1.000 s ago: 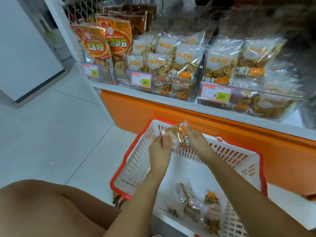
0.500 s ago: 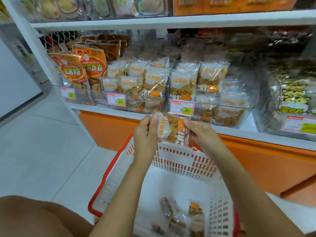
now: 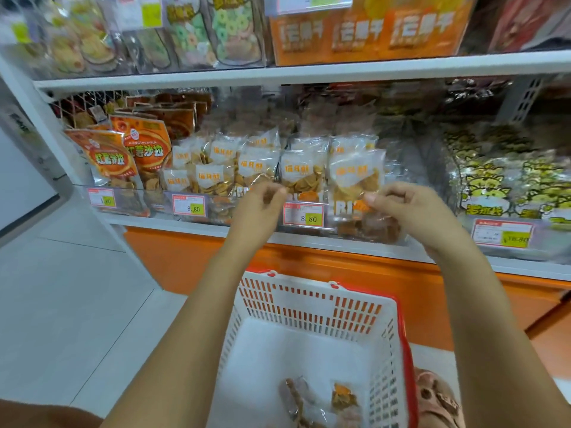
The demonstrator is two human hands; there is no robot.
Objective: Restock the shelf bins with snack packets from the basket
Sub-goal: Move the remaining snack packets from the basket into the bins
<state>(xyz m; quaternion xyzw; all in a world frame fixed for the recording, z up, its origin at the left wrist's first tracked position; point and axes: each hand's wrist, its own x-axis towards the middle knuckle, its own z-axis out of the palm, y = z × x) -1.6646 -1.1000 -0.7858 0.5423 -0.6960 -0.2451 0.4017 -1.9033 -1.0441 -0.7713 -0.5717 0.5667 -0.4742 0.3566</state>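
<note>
Snack packet (image 3: pixel 355 177) pinched upright by right hand (image 3: pixel 414 211), lying just left of its fingers, over clear bin (image 3: pixel 327 227); left hand (image 3: pixel 256 208) fingers bunched, grip cannot be told.

Shop: price tags (image 3: pixel 303 215) on shelf bins (image 3: pixel 309 225), stocked snack packets (image 3: pixel 304 174), basket (image 3: pixel 318 307).

Worn on the head, wide-angled, the only view. Faces forward and slightly down, square onto the shelf (image 3: pixel 309 74) from close by, within arm's reach of its bins (image 3: pixel 222 211). Looks steeply down into the basket (image 3: pixel 309 291) at the bottom edge.
</note>
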